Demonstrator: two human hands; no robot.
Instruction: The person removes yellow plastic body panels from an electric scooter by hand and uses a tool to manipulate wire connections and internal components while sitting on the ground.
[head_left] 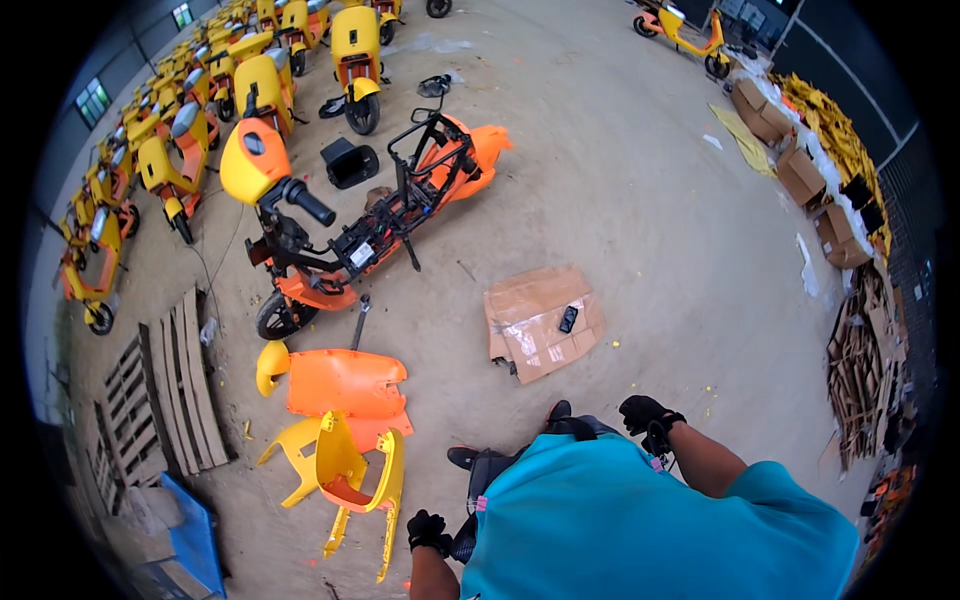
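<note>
My left hand point(428, 532) in a black glove is curled beside my leg at the bottom, near yellow plastic body panels point(360, 480). My right hand point(645, 416), also gloved, is curled beside my right hip. What either holds, if anything, is hidden. Ahead stands a partly stripped orange scooter point(370, 250) with a bare black frame and yellow front cover. An orange panel point(340, 378) and a large wrench point(360, 325) lie below it. A flattened cardboard sheet point(535, 350) with a small black object point(568, 319) on it lies in front of me.
Rows of yellow and orange scooters point(355, 55) fill the upper left. Wooden pallets point(190, 390) and a blue panel point(195, 530) are at left. Cardboard boxes point(800, 175), yellow parts point(840, 130) and stacked cardboard point(855, 360) line the right wall. A black bin point(348, 160) sits behind the stripped scooter.
</note>
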